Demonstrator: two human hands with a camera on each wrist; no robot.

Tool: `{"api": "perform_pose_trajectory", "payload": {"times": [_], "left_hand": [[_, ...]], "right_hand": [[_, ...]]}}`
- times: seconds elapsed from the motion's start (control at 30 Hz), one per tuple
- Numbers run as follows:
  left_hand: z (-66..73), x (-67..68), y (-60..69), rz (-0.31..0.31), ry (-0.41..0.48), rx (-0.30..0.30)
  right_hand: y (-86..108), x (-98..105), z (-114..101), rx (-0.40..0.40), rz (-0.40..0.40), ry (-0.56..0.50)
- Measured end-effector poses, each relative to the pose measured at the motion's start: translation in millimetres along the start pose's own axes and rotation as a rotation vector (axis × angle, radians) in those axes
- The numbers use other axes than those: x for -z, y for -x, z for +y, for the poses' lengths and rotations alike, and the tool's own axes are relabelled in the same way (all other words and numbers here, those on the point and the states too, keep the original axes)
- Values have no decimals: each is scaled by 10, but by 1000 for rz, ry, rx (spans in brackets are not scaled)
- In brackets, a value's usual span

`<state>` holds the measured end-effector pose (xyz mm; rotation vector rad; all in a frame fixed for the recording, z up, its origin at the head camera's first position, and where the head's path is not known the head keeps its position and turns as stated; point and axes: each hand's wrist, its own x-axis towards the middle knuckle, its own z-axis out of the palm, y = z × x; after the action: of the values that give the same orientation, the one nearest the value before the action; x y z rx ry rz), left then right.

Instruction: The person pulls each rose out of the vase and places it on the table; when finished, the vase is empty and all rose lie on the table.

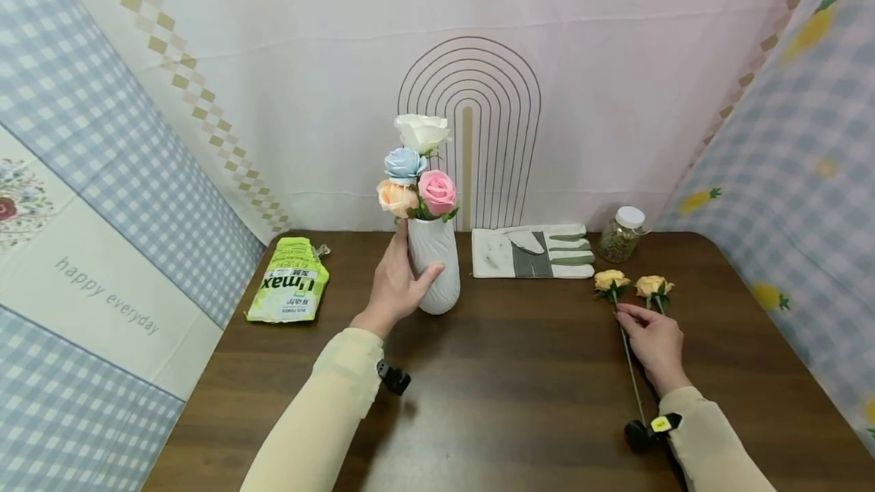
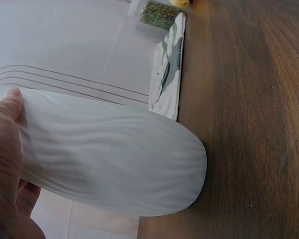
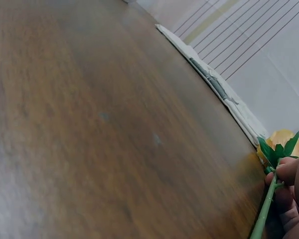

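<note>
My left hand (image 1: 398,283) grips a white ribbed vase (image 1: 437,268), thumb in front and fingers around its left side. In the vase stand a white rose (image 1: 422,133), a blue rose (image 1: 405,164), a pink rose (image 1: 437,191) and a peach rose (image 1: 396,197). The left wrist view shows the vase (image 2: 114,154) close up, its base at the table. At the right, my right hand (image 1: 655,340) pinches the stem of a yellow rose (image 1: 611,280) just below its bloom; that green stem (image 3: 264,211) shows in the right wrist view. Beside it lies a second yellow rose (image 1: 654,286).
A white and grey glove (image 1: 497,255) lies by the back wall, right of the vase. Past it stands a clear jar (image 1: 619,240) with a white lid. A green-yellow packet (image 1: 289,283) lies at the left of the brown wooden table (image 1: 506,393).
</note>
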<state>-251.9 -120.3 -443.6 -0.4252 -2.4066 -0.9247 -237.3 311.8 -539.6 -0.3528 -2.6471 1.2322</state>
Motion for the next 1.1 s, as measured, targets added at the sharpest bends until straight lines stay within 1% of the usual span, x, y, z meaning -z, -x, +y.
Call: {"api": "perform_pose_trajectory", "payload": {"times": [0.17,0.47,0.77,1.1], "left_hand": [[-4,8,-2,12,-8,2],[-18,-1,-5,13,3,-18],[-24,-13,4,15,7,-10],[-14,-16,-7,21,16,-22]], "right_hand": [[-9,2,-18,8,6,-2],[1,1,-15,-20,0,-8],[12,8,-24,-16,-4,-9],[17,11,-47,-33,8,-19]]}}
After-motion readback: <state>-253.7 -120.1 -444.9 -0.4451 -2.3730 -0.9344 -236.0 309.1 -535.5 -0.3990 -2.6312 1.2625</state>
